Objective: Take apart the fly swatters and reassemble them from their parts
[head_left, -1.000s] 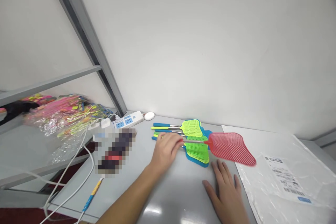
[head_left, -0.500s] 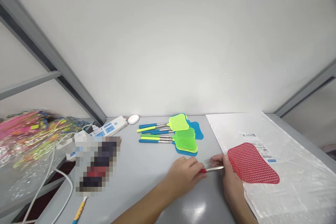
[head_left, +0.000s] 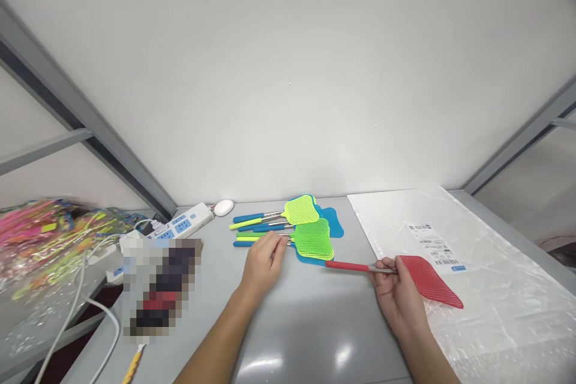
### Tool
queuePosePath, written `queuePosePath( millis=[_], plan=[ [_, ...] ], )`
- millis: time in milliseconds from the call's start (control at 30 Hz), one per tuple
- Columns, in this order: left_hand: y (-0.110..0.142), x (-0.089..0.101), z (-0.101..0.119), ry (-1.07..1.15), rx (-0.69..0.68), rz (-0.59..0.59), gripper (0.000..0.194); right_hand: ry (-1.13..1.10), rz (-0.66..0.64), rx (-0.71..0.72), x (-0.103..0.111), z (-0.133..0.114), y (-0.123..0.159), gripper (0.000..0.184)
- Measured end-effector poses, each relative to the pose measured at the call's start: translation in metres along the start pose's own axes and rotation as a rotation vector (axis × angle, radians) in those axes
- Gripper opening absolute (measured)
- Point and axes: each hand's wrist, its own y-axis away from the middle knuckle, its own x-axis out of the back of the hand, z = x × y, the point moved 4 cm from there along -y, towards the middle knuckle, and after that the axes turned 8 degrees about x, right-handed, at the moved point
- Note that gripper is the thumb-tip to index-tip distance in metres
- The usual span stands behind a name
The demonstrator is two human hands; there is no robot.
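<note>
My right hand (head_left: 396,297) is closed on the metal shaft of a red fly swatter (head_left: 429,281), whose red handle points left and whose mesh head lies over a clear plastic bag (head_left: 477,264). My left hand (head_left: 263,264) reaches to the pile of green and blue fly swatters (head_left: 310,231) at the back of the grey table (head_left: 297,324). Its fingers curl at the handles, touching them. Whether they grip one I cannot make out.
A white power strip (head_left: 182,222) and a small white oval object (head_left: 224,207) lie at the back left. White cables (head_left: 76,306) hang off the left edge. A heap of bagged colourful swatters (head_left: 40,240) sits far left. A blurred patch (head_left: 157,288) covers something.
My left hand let go of the red swatter's handle and moved back to the green and blue pile. My right hand keeps the red swatter by its shaft, now turned flatter.
</note>
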Motion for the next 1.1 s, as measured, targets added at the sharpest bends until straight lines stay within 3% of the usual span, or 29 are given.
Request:
queuePosePath(
  millis=[100,200,333,433,567,800,933,1100],
  plan=[
    [-0.001,-0.002,0.001,0.021,-0.011,-0.014,0.028,-0.051,-0.012,-0.054,0.000,0.002,-0.001,0.014],
    [0.003,-0.011,0.019,0.023,-0.043,-0.007,0.026,-0.089,-0.035,-0.092,-0.001,0.004,0.000,0.010],
    [0.026,-0.042,0.071,-0.004,-0.152,-0.047,0.018,-0.115,-0.071,-0.117,-0.002,0.007,0.003,0.011],
    [0.047,-0.070,0.104,-0.093,-0.171,-0.093,0.030,-0.126,-0.104,-0.133,-0.004,0.008,0.005,0.014],
    [0.058,-0.086,0.106,-0.263,-0.110,-0.189,0.023,-0.140,-0.158,-0.152,-0.007,0.009,0.010,0.016],
    [0.079,-0.076,0.092,-0.279,-0.072,-0.325,0.036,-0.232,-0.262,-0.175,-0.027,-0.004,0.048,0.027],
    [0.103,-0.060,0.110,-0.251,0.032,-0.352,0.038,-0.296,-0.350,-0.173,-0.046,-0.025,0.076,0.042],
    [0.116,-0.024,0.139,-0.131,0.191,-0.379,0.047,-0.312,-0.391,-0.159,-0.062,-0.049,0.096,0.049]
  ],
)
